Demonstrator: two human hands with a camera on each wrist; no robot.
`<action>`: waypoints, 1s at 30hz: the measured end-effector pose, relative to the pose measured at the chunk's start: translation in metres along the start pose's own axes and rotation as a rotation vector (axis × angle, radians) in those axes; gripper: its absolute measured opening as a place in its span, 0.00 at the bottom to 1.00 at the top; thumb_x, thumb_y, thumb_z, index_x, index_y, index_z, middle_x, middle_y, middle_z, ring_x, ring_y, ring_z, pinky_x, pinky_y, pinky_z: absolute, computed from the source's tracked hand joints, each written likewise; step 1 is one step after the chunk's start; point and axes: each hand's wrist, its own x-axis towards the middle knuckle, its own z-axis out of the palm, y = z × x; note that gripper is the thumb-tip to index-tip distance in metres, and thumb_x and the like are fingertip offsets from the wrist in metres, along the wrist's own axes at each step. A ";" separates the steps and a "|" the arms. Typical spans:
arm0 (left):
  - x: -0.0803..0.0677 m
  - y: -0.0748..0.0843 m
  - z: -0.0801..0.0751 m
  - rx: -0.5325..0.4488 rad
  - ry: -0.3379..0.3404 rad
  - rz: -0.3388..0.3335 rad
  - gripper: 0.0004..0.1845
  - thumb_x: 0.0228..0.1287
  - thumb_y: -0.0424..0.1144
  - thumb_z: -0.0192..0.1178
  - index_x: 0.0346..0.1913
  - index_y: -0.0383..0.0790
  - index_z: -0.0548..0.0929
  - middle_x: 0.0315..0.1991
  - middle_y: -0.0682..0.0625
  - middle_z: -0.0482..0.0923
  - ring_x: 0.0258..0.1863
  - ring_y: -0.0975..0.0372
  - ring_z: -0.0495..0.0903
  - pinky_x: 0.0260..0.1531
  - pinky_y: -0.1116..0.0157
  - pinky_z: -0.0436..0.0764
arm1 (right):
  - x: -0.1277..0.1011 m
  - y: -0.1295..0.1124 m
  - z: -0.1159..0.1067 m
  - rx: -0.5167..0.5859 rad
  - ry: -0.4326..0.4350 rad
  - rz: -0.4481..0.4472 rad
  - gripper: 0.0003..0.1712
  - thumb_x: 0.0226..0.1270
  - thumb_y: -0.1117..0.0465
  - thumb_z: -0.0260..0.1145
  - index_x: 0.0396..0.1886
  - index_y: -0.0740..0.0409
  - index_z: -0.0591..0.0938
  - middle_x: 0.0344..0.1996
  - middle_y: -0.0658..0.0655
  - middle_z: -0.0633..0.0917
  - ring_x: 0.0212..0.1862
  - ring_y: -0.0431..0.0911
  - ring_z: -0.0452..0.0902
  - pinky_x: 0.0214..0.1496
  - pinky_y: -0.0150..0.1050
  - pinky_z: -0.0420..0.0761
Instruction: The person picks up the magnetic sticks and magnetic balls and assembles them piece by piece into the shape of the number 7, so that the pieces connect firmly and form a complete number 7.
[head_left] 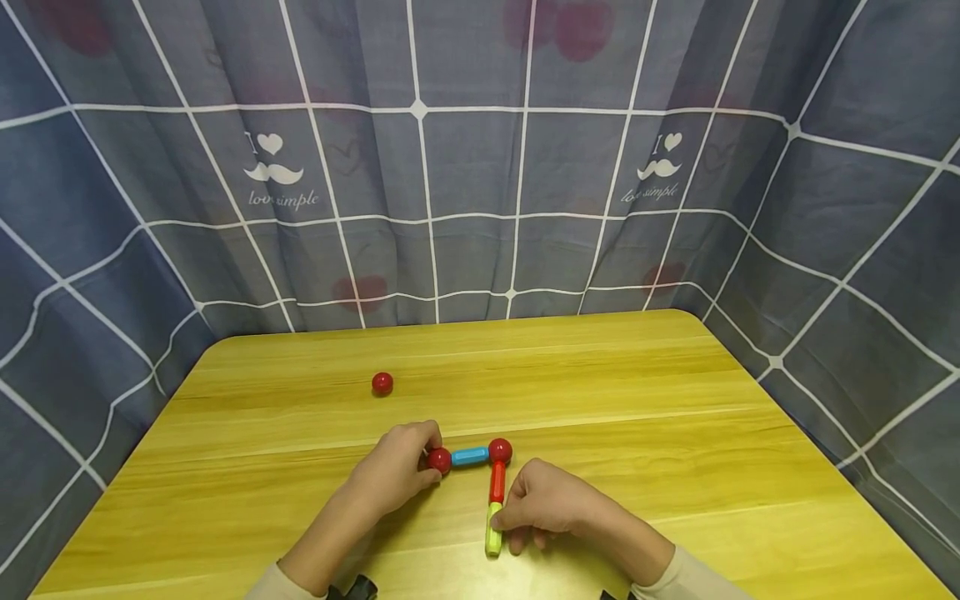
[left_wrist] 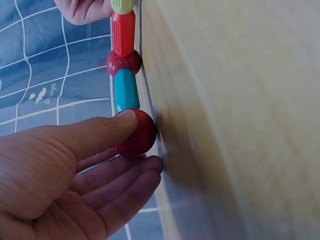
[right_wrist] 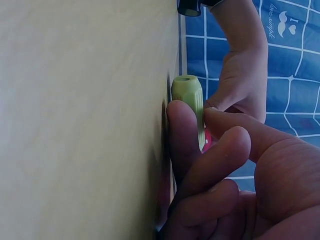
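My left hand (head_left: 395,468) pinches a red ball (left_wrist: 138,134) between thumb and fingers. From that ball a blue rod (head_left: 470,456) runs right to a second red ball (head_left: 500,451). A red rod (head_left: 497,482) extends from the second ball toward the front, and a yellow-green rod (head_left: 492,540) meets its near end in line. My right hand (head_left: 551,502) pinches the yellow-green rod from the right side; in the right wrist view the rod's free end (right_wrist: 186,79) shows a small hole. The joined pieces form a corner low over the table.
A loose red ball (head_left: 382,383) lies on the wooden table (head_left: 600,375) farther back, left of centre. A blue-grey checked curtain (head_left: 480,167) hangs behind the table and along both sides. Dark wrist devices (head_left: 362,587) show at the bottom edge.
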 end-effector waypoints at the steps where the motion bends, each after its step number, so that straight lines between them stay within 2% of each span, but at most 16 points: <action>1: 0.000 0.000 0.000 0.003 0.001 -0.001 0.15 0.51 0.31 0.74 0.34 0.42 0.77 0.28 0.56 0.74 0.30 0.62 0.72 0.29 0.65 0.74 | 0.000 0.000 0.000 0.002 -0.001 -0.001 0.17 0.57 0.60 0.72 0.15 0.66 0.82 0.14 0.62 0.83 0.09 0.36 0.68 0.10 0.26 0.62; 7: 0.000 -0.001 0.000 -0.001 -0.001 -0.005 0.14 0.52 0.31 0.74 0.36 0.42 0.77 0.29 0.56 0.76 0.30 0.63 0.73 0.30 0.66 0.75 | 0.001 0.000 0.000 -0.014 0.016 0.005 0.16 0.57 0.60 0.72 0.16 0.65 0.82 0.14 0.61 0.83 0.09 0.36 0.68 0.10 0.27 0.63; 14: 0.000 -0.002 0.001 -0.013 0.001 -0.004 0.13 0.52 0.30 0.73 0.36 0.41 0.78 0.30 0.55 0.76 0.30 0.62 0.74 0.30 0.66 0.76 | 0.001 -0.002 0.000 -0.106 0.109 -0.020 0.12 0.55 0.60 0.73 0.19 0.59 0.81 0.14 0.54 0.82 0.13 0.38 0.67 0.13 0.29 0.65; 19: 0.000 -0.002 0.002 -0.007 0.005 -0.008 0.14 0.53 0.30 0.73 0.37 0.41 0.78 0.30 0.55 0.76 0.30 0.62 0.74 0.30 0.66 0.76 | 0.002 -0.006 -0.004 -0.225 0.172 -0.134 0.07 0.54 0.63 0.73 0.25 0.52 0.81 0.19 0.50 0.81 0.20 0.40 0.74 0.20 0.31 0.70; 23: 0.000 -0.002 0.002 -0.005 0.007 -0.010 0.13 0.53 0.30 0.73 0.37 0.41 0.78 0.30 0.55 0.76 0.30 0.62 0.74 0.30 0.65 0.76 | 0.003 -0.007 -0.008 -0.346 0.193 -0.238 0.09 0.54 0.66 0.73 0.27 0.47 0.82 0.23 0.45 0.81 0.25 0.39 0.75 0.29 0.33 0.75; 26: 0.001 -0.001 0.002 -0.004 0.007 -0.011 0.13 0.53 0.30 0.73 0.37 0.42 0.78 0.30 0.55 0.76 0.30 0.62 0.73 0.30 0.65 0.75 | 0.003 -0.007 -0.009 -0.395 0.176 -0.318 0.11 0.53 0.68 0.72 0.29 0.46 0.84 0.27 0.43 0.81 0.27 0.38 0.74 0.30 0.32 0.75; 30: 0.001 -0.001 0.002 0.001 0.011 -0.007 0.14 0.52 0.30 0.73 0.36 0.42 0.78 0.30 0.55 0.75 0.29 0.63 0.72 0.30 0.66 0.75 | 0.004 -0.009 -0.009 -0.412 0.105 -0.423 0.14 0.51 0.73 0.71 0.32 0.48 0.86 0.35 0.44 0.81 0.28 0.38 0.72 0.29 0.30 0.75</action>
